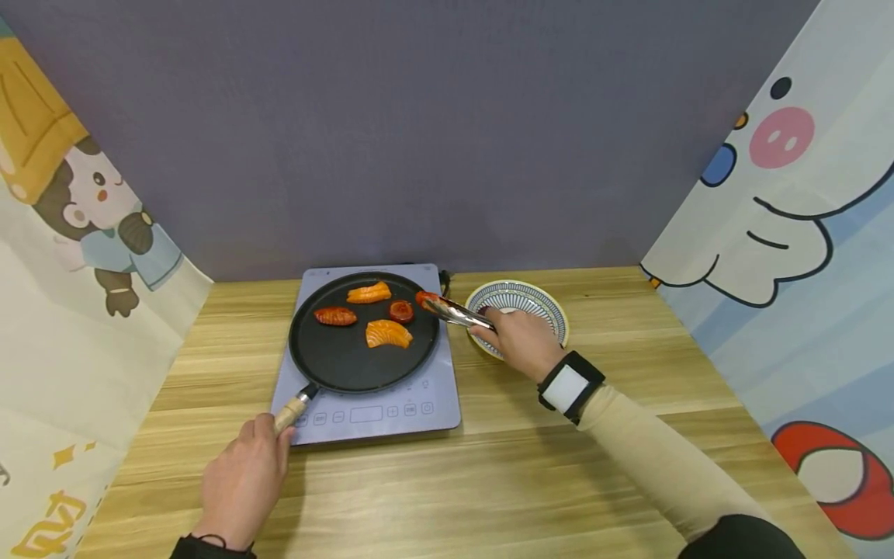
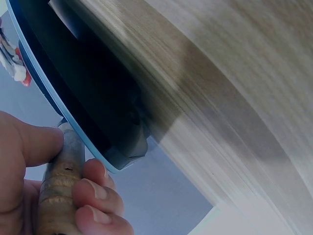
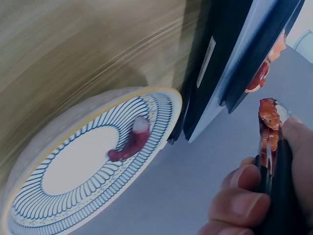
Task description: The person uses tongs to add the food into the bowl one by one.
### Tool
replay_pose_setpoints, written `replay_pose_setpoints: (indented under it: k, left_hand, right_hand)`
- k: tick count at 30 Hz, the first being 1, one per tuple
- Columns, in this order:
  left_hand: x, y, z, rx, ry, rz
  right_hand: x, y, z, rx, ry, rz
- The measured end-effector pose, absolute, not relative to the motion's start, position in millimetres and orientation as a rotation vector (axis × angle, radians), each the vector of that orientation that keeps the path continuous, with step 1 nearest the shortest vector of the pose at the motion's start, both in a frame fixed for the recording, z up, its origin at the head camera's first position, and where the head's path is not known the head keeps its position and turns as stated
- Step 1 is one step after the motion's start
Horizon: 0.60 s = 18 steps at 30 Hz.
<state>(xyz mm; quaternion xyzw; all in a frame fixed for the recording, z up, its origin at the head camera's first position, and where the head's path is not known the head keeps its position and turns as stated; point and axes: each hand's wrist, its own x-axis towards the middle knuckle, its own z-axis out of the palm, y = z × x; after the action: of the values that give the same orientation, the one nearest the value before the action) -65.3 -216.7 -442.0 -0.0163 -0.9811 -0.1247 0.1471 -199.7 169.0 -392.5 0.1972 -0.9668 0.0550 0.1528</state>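
Observation:
My left hand (image 1: pixel 244 473) grips the pale wooden handle (image 1: pixel 289 414) of a round black frying pan (image 1: pixel 338 359). In the pan lie two orange, white-striped salmon slices (image 1: pixel 388 334), a scored reddish sausage-like piece (image 1: pixel 335 316) and a round red piece (image 1: pixel 401 311). Over the pan's right edge, my right hand (image 1: pixel 525 341) holds metal tongs (image 1: pixel 462 314) with black grips. A red-orange piece of food (image 3: pixel 269 111) sits between the tong tips. Below the right hand stands a blue-patterned plate (image 1: pixel 515 293) bearing a curved, dark red, tentacle-like piece (image 3: pixel 132 142).
Under the pan is a flat induction cooker (image 1: pixel 419 419), its touch controls along the front. The wooden table (image 1: pixel 531 481) meets a grey wall (image 1: pixel 447 140) behind. Cartoon-printed panels (image 1: pixel 775 256) flank it on both sides.

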Motion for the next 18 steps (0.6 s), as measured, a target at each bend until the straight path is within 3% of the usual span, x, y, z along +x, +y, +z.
replay_pose_setpoints:
  k: [18]
  left_hand:
    - [-64,-215,-441,-0.047,-2.827,-0.378]
  right_hand:
    - [-197,120,-392,0.685,-2.795,0.201]
